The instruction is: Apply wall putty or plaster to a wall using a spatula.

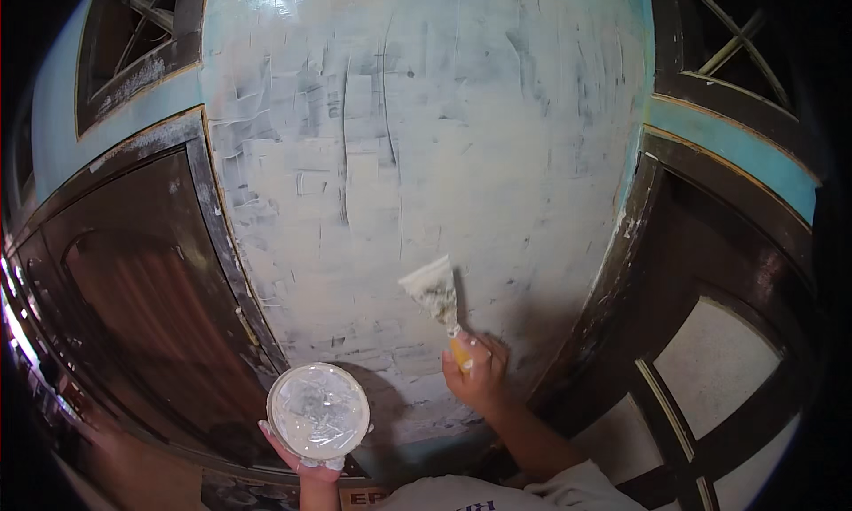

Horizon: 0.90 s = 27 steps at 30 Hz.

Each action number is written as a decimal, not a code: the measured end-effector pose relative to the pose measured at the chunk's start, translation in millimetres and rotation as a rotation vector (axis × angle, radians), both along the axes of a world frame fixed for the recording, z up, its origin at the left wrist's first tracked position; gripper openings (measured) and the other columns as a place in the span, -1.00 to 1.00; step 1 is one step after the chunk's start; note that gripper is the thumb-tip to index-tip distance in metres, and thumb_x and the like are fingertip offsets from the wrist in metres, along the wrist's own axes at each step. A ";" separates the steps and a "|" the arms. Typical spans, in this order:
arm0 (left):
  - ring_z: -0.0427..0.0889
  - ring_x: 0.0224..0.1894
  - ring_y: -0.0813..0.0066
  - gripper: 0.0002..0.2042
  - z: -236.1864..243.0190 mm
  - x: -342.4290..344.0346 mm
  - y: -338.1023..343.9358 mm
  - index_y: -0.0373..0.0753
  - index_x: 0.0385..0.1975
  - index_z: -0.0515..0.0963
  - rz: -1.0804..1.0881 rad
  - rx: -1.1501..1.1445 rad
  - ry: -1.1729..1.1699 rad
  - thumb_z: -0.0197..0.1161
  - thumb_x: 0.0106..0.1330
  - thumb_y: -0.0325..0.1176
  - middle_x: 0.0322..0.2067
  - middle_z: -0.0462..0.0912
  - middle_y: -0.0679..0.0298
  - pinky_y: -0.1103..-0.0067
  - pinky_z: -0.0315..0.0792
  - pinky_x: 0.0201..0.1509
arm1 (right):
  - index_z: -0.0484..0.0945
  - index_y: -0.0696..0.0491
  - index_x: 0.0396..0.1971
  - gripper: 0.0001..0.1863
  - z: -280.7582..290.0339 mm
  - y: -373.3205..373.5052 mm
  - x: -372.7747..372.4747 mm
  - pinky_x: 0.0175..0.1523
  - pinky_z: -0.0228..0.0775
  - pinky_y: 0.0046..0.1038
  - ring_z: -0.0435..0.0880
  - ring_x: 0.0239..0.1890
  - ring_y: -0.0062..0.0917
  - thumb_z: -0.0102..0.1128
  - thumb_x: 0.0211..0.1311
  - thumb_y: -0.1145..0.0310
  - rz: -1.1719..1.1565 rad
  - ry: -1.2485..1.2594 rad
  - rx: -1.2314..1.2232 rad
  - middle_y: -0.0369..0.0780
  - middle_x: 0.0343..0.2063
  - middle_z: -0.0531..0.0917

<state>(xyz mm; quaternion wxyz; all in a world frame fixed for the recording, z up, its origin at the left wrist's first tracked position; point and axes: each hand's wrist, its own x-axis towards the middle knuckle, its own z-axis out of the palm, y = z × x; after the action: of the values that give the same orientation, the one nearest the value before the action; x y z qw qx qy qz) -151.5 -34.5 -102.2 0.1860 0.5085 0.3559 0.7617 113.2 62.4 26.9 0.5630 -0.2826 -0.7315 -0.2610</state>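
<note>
My right hand (479, 373) is closed round the yellow handle of a putty knife (435, 289). Its wide blade, coated with white paste, points up and to the left in front of the wall (444, 182); whether its edge touches the surface I cannot tell. Uneven white filler covers the wall, with grey-blue patches and dark streaks showing through. Lower left, my left hand (306, 462) holds a round tub (318, 413) from below, its open top facing up. White filler lines the tub, and some is smeared on my fingers.
A dark wooden door (133, 280) in a worn frame stands on the left. To the right is another dark door (710, 316) with pale panels. Turquoise paint (737, 147) borders the frames. Crossed bars (732, 45) fill an opening above the right door.
</note>
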 end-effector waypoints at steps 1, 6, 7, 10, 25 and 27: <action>0.12 0.37 0.01 -0.10 2.6 1.9 -5.1 -0.18 0.43 -0.26 0.012 -0.008 -0.004 0.16 0.28 0.01 0.39 -0.02 -0.02 0.07 0.07 0.40 | 0.38 0.07 -0.01 -0.51 33.7 0.0 -10.2 -0.43 0.41 -0.29 0.64 -0.44 -0.24 0.33 0.02 0.43 -0.035 -0.011 0.045 -0.11 -0.32 0.63; 0.17 0.35 0.09 -0.33 35.7 7.8 -12.0 -0.18 0.42 -0.21 -0.673 0.200 -0.951 -0.22 0.47 0.05 0.39 0.03 0.09 0.17 0.07 0.42 | 0.36 -0.01 0.12 -0.50 217.6 36.2 -64.1 -0.44 0.42 -0.37 0.65 -0.51 -0.29 0.20 0.16 0.30 -0.018 0.078 0.293 -0.16 -0.22 0.68; 0.17 0.35 0.09 -0.33 33.7 8.7 -11.2 -0.18 0.42 -0.21 -0.684 0.201 -0.954 -0.22 0.47 0.05 0.39 0.03 0.09 0.17 0.07 0.42 | 0.31 -0.06 0.12 -0.51 246.1 40.0 -70.1 -0.49 0.41 -0.33 0.61 -0.57 -0.28 0.17 0.18 0.28 -0.095 0.074 0.290 -0.16 -0.37 0.67; 0.16 0.36 0.10 -0.32 30.8 14.5 -12.1 -0.14 0.42 -0.21 -0.340 0.147 -0.348 -0.19 0.45 0.06 0.39 0.03 0.08 0.16 0.07 0.42 | 0.27 -0.07 0.11 -0.52 291.6 44.1 -77.1 -0.54 0.39 -0.29 0.58 -0.63 -0.28 0.16 0.20 0.25 -0.180 0.071 0.263 -0.19 -0.50 0.62; 0.11 0.38 0.00 0.06 42.3 13.2 -25.5 -0.27 0.41 -0.37 -0.565 0.225 -1.388 0.31 0.15 -0.04 0.39 -0.05 -0.09 0.09 0.08 0.39 | 0.40 -0.04 0.04 -0.47 49.8 25.8 -24.5 -0.40 0.38 -0.33 0.62 -0.42 -0.38 0.34 0.02 0.38 -0.248 -0.068 -0.068 -0.28 -0.31 0.63; 0.11 0.38 -0.01 0.05 8.8 -0.4 -21.0 -0.27 0.41 -0.37 -0.229 0.201 -0.644 0.31 0.16 -0.05 0.39 -0.05 -0.10 0.08 0.08 0.39 | 0.41 -0.02 0.03 -0.48 8.3 13.9 -7.1 -0.34 0.42 -0.28 0.62 -0.37 -0.31 0.35 0.00 0.38 -0.210 -0.071 -0.110 -0.22 -0.31 0.62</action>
<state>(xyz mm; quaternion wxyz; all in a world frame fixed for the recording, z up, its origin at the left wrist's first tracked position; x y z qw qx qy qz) -151.9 -55.6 -93.4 0.3218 0.2948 0.1430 0.8883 106.1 76.3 35.2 0.4899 -0.3788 -0.7306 -0.2876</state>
